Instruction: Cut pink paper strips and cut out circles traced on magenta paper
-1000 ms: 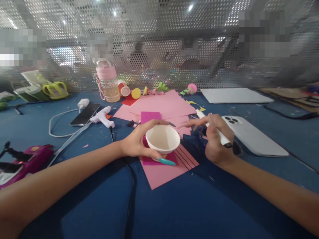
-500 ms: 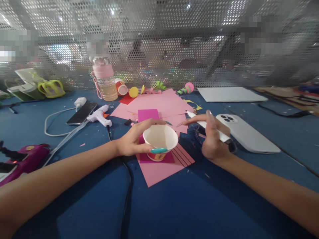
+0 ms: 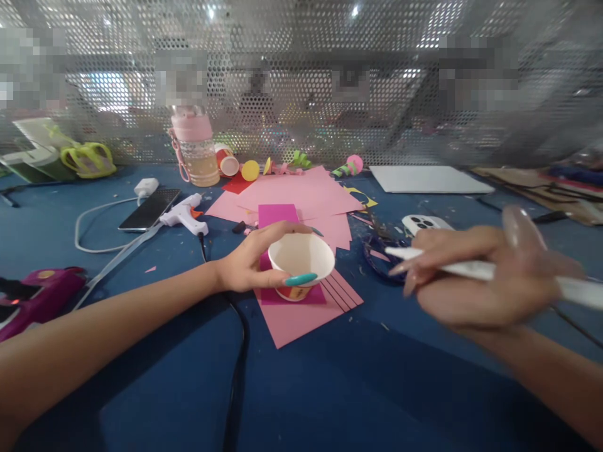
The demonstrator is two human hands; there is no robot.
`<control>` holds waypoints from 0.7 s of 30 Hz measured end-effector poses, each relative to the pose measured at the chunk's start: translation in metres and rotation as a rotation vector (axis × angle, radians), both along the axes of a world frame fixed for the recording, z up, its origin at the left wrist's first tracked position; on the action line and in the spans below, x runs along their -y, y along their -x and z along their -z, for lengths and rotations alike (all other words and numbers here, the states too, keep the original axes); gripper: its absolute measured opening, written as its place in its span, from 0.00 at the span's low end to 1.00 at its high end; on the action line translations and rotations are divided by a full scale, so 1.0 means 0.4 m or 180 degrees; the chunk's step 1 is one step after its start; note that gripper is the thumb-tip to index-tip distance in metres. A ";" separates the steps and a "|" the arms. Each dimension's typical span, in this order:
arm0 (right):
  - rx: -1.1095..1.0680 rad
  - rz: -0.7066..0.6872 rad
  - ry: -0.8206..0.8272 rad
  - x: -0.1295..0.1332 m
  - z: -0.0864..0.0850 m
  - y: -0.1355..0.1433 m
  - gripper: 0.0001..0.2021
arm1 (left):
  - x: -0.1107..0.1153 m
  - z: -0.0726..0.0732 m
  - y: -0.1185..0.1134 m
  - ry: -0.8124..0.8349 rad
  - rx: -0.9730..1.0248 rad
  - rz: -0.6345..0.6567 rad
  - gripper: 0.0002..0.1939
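My left hand [image 3: 252, 254] is wrapped round the side of a paper cup [image 3: 301, 257], which stands upright on a magenta sheet [image 3: 277, 215] and a pink sheet [image 3: 282, 329]. Inside, the white cup looks bare; part of its red printed side shows below my thumb. Off to the right, my right hand [image 3: 480, 276] is raised over the table, smeared by motion, and grips a long white pen [image 3: 466, 269] that points left. Beyond its fingertips lie dark blue scissors [image 3: 372, 263], partly covered. Behind the hand, a white phone [image 3: 424, 223] is half hidden.
A glue gun [image 3: 183, 215], a black phone [image 3: 149, 210] and a purple power strip [image 3: 44, 292] lie at left. A drink bottle [image 3: 195, 150] stands behind. Pink paper [image 3: 301, 191] covers the back middle. A black cable [image 3: 238, 370] runs toward me.
My right hand has swung right and nearer to me, with the pen now gripped in its fingers and pointing left. My left hand and the cup stay put; the view shifted slightly.
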State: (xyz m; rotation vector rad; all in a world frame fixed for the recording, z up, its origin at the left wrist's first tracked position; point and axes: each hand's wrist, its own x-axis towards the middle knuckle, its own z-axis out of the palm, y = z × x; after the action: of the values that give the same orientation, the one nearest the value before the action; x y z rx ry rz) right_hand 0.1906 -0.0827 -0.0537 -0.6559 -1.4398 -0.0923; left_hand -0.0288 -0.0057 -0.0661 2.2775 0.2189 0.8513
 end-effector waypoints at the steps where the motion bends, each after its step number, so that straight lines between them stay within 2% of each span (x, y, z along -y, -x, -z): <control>1: 0.0543 -0.0308 0.0121 0.017 0.001 0.002 0.09 | 0.000 0.000 0.000 0.0014 -0.0016 -0.0020 0.29; 2: 0.0951 -0.0484 0.0458 0.033 0.002 0.004 0.08 | 0.000 0.001 -0.001 0.0027 -0.0033 -0.0034 0.29; 5: 0.1430 -0.0579 0.0914 0.068 0.001 0.016 0.13 | 0.001 0.002 0.000 0.0023 -0.0055 -0.0057 0.30; 9: 0.2265 -0.0481 0.0935 0.071 -0.006 0.039 0.16 | 0.003 0.001 -0.002 0.0021 -0.0053 -0.0027 0.30; 13: 0.2445 -0.0282 0.1001 0.056 0.007 0.055 0.17 | 0.002 0.002 -0.005 -0.0020 0.0038 0.0038 0.29; 17: 0.2750 -0.0473 0.0619 0.048 0.011 0.061 0.16 | 0.000 0.006 -0.005 -0.0050 0.0001 0.0000 0.30; 21: 0.2900 -0.0715 0.0585 0.045 0.002 0.057 0.16 | 0.002 0.005 -0.002 -0.0119 -0.0020 -0.0002 0.29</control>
State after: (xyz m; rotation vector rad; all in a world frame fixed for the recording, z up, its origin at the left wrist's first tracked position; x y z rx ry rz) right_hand 0.1677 -0.1006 -0.0545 -0.6197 -2.4140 -0.0866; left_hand -0.0281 -0.0066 -0.0681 2.3153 0.2080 0.8553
